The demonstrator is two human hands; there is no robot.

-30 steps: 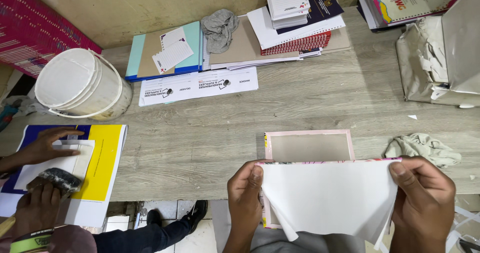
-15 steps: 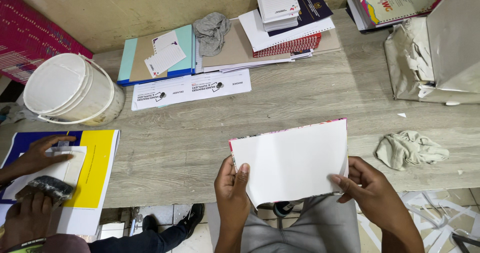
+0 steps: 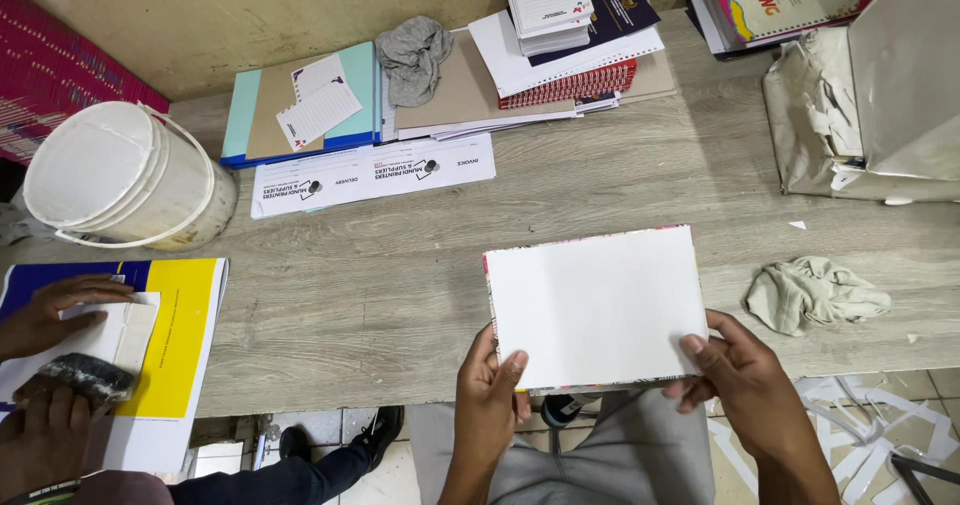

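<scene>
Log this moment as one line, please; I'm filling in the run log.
left hand: grips white board bottom-left corner | right hand: grips bottom-right corner | board: flat over wooden table edge | nearby: crumpled rag

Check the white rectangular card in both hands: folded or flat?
Flat: the white rectangular card shows one smooth, uncreased face, pinched at its lower corners by left hand and right hand.

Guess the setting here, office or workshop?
Likely a small print or bookbinding workshop: stacked notebooks and pads on a wooden bench, a white bucket, and both hands holding a white covered board.
</scene>
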